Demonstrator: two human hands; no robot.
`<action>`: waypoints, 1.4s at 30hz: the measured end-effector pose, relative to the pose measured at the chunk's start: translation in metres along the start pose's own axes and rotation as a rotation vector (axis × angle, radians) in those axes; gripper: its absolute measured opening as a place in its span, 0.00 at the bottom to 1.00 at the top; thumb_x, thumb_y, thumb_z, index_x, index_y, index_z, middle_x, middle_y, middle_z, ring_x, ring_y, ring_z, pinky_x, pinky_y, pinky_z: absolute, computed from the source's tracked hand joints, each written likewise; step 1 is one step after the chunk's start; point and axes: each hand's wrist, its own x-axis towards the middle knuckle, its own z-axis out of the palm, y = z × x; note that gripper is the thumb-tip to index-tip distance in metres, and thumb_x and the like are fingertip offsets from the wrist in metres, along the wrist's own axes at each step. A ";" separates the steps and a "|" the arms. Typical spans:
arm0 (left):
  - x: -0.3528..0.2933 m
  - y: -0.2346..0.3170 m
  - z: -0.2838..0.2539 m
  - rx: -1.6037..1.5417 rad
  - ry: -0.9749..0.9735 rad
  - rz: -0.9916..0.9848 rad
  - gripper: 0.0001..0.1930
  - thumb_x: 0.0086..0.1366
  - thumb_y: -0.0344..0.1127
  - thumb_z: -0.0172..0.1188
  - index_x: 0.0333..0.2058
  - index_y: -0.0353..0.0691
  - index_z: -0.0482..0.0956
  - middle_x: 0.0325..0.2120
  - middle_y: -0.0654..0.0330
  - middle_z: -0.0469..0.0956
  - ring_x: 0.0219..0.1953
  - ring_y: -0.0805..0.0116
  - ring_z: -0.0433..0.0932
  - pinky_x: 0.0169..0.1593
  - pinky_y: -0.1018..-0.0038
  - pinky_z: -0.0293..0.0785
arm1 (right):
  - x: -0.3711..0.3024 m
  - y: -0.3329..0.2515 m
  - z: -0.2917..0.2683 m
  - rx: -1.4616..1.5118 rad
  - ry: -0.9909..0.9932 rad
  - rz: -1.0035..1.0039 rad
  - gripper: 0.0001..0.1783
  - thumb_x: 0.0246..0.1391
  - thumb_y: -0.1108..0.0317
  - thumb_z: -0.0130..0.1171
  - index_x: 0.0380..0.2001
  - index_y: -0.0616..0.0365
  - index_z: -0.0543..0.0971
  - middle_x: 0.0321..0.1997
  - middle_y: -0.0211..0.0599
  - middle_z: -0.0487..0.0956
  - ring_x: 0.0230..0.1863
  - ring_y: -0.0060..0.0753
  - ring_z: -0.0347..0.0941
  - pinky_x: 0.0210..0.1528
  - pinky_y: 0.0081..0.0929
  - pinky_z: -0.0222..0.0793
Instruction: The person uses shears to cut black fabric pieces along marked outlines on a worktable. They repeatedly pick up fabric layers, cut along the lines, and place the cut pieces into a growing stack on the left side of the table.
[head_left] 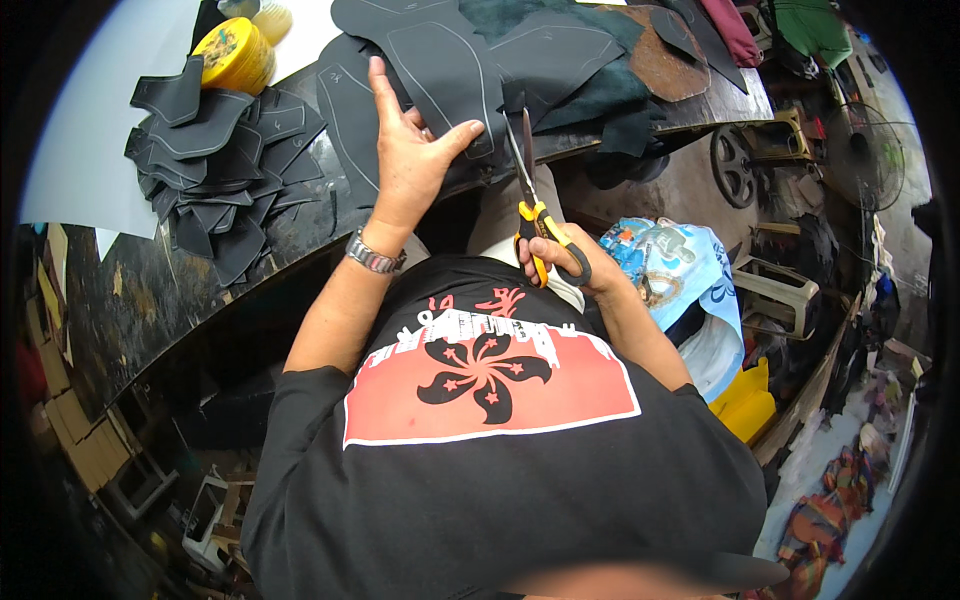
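My right hand (575, 265) is closed round the handles of a pair of scissors (533, 205) with yellow and black grips. Its blades point away from me and are spread apart, with the tips at the near edge of a black sheet (550, 65). That sheet bears pale drawn outlines and overlaps other dark sheets. Over the outlined black material (435, 70) lies my left hand (412, 155), thumb and index finger stretched wide apart. Some of its other fingers are bent and partly hidden. A metal watch circles the left wrist.
Left of my hands, cut black pieces (220, 160) lie heaped on the dark worktable (190, 285). Behind them stands a yellow round tub (235, 52). A brown piece (655, 60) lies at the far right. Beyond the table are a patterned bag (680, 275), a stool (775, 300) and a fan (862, 155).
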 end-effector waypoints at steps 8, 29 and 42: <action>0.000 0.000 0.003 -0.287 -0.154 -0.169 0.36 0.50 0.21 0.70 0.59 0.33 0.68 0.52 0.54 0.74 0.47 0.71 0.76 0.53 0.78 0.74 | -0.005 0.002 0.001 -0.139 0.077 -0.023 0.22 0.53 0.50 0.63 0.31 0.62 0.75 0.23 0.30 0.74 0.25 0.19 0.71 0.29 0.18 0.67; -0.016 0.013 0.009 0.065 -0.173 0.040 0.32 0.53 0.22 0.67 0.59 0.34 0.69 0.54 0.56 0.73 0.51 0.74 0.73 0.56 0.78 0.69 | -0.018 -0.007 0.007 -0.216 0.160 0.052 0.23 0.49 0.49 0.68 0.27 0.60 0.76 0.20 0.27 0.73 0.23 0.17 0.70 0.26 0.17 0.64; -0.021 0.006 0.011 0.151 -0.204 0.049 0.34 0.52 0.23 0.68 0.60 0.35 0.68 0.54 0.56 0.73 0.51 0.74 0.72 0.56 0.77 0.69 | -0.016 -0.004 0.006 -0.241 0.169 0.030 0.24 0.48 0.48 0.68 0.25 0.59 0.76 0.18 0.28 0.73 0.20 0.17 0.69 0.24 0.18 0.63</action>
